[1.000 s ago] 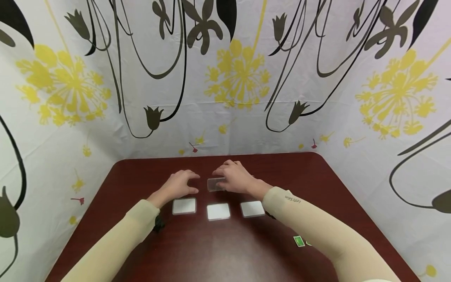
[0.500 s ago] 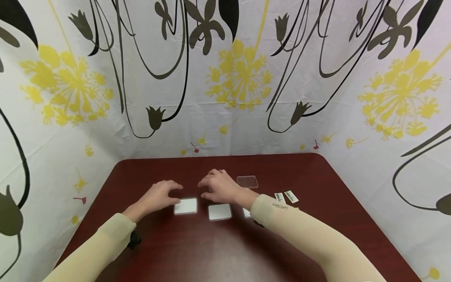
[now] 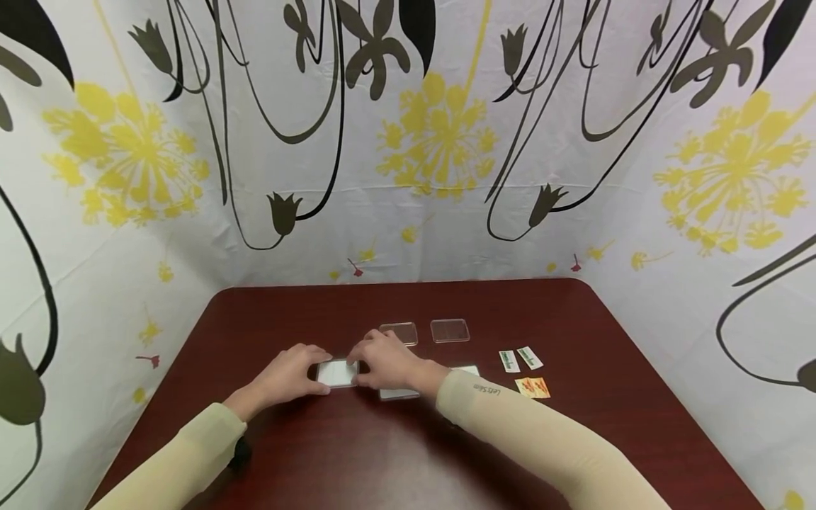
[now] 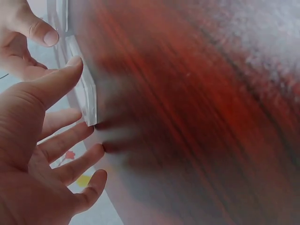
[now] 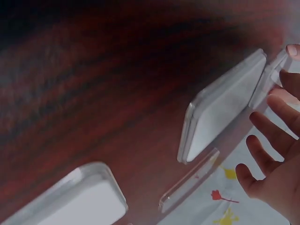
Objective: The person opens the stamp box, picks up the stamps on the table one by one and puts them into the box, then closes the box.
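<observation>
A flat clear plastic case with a white inside (image 3: 336, 373) lies at the left of a row on the table. My left hand (image 3: 290, 372) holds its left end, thumb at the near edge and fingers toward the far edge. At the right end is my right hand (image 3: 385, 361), thumb and forefinger curved over the corner area. In the left wrist view, the left thumb (image 4: 70, 72) lies along the edge of the case (image 4: 89, 96). The right wrist view shows a second white case (image 5: 225, 110) beside the right fingers (image 5: 272, 131).
Behind the row lie two clear lids (image 3: 450, 331). The middle case (image 3: 399, 394) and right case (image 3: 470, 370) are partly covered by the right hand and arm. Green-and-white cards (image 3: 530, 358) and orange cards (image 3: 533, 387) lie to the right. A patterned cloth (image 3: 414, 234) hangs behind the table.
The right hand has moved from a clear lid at the back, leftward and nearer, to the left case. The left hand has come to that case's left end. Both lids now lie uncovered.
</observation>
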Available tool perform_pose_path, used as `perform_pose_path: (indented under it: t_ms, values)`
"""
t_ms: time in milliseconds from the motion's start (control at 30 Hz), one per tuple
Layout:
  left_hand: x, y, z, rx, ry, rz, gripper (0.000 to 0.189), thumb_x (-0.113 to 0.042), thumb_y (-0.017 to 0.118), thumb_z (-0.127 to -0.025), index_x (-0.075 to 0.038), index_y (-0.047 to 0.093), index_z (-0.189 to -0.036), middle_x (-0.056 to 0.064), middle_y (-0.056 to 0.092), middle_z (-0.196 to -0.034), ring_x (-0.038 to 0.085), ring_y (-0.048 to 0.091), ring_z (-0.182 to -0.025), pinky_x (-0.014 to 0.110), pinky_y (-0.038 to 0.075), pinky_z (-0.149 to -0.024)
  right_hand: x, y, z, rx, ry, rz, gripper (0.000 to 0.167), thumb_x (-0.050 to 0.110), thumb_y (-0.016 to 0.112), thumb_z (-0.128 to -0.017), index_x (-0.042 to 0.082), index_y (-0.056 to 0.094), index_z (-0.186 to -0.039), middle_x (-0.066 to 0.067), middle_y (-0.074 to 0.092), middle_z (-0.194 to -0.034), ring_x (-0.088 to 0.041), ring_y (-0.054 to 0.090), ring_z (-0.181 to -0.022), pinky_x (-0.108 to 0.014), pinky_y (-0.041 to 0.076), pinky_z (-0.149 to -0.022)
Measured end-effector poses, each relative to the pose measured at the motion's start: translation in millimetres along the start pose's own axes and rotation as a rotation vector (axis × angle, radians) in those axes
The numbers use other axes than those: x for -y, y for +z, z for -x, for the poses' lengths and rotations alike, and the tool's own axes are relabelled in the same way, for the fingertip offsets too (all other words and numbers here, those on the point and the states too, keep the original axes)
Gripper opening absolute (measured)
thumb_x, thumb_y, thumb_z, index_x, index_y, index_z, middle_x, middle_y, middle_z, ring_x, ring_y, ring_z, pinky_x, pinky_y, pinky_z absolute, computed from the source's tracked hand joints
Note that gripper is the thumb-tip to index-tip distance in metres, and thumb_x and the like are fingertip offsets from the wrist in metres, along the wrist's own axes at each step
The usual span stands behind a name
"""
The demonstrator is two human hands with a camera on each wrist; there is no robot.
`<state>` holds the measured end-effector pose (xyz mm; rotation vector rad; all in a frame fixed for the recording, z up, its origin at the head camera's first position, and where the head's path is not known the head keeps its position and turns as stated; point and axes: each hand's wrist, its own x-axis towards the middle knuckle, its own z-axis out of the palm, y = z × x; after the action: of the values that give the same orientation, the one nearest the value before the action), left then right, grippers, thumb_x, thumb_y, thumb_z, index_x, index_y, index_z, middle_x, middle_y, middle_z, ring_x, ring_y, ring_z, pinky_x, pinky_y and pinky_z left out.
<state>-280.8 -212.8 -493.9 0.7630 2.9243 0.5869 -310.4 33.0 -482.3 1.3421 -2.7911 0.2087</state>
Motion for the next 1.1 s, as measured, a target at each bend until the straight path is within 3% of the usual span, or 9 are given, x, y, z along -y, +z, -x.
perform_pose_path:
  t_ms: [233, 533, 767, 1100]
  values:
    - [-2.5, 2.3, 0.6, -0.008, -0.030, -0.044, 0.065, -0.039, 0.087, -0.079, -0.005, 0.067, -0.131, 0.007, 0.060, -0.128, 0.028, 0.055, -0.114, 0.055, 0.045, -0.091, 0.9, 8.4, -2.0, 0.001, 0.007, 0.031, 0.032, 0.050, 0.074, -0.088, 0.031, 0.073, -0.114, 0.014, 0.067, -0.119, -0.017, 0.053, -0.114, -0.047, 0.043, -0.094]
    - [-7.0, -0.1, -3.7, 0.020, -0.090, -0.051, 0.060, -0.038, 0.087, -0.080, -0.006, 0.069, -0.127, 0.003, 0.057, -0.119, 0.025, 0.052, -0.110, 0.052, 0.044, -0.089, 7.2, 11.9, -4.8, -0.029, 0.018, 0.082, 0.038, 0.050, 0.078, -0.085, 0.028, 0.072, -0.116, 0.012, 0.069, -0.112, -0.016, 0.054, -0.107, -0.044, 0.044, -0.089]
    - [-9.6, 0.5, -4.5, 0.014, -0.080, -0.094, 0.051, -0.034, 0.088, -0.079, -0.008, 0.071, -0.119, 0.003, 0.059, -0.111, 0.022, 0.052, -0.102, 0.049, 0.043, -0.081, 15.6, 6.8, -6.8, -0.033, 0.018, 0.106, 0.034, 0.049, 0.080, -0.084, 0.027, 0.074, -0.108, 0.010, 0.070, -0.105, -0.015, 0.054, -0.099, -0.039, 0.043, -0.083]
    - [-16.6, 3.4, -4.9, 0.014, -0.061, -0.196, 0.056, -0.035, 0.088, -0.079, -0.004, 0.069, -0.122, 0.004, 0.062, -0.108, 0.024, 0.052, -0.100, 0.047, 0.042, -0.075, 14.0, 12.2, -7.3, -0.039, 0.037, 0.091, 0.032, 0.048, 0.083, -0.081, 0.028, 0.075, -0.105, 0.011, 0.069, -0.100, -0.013, 0.052, -0.093, -0.038, 0.043, -0.080]
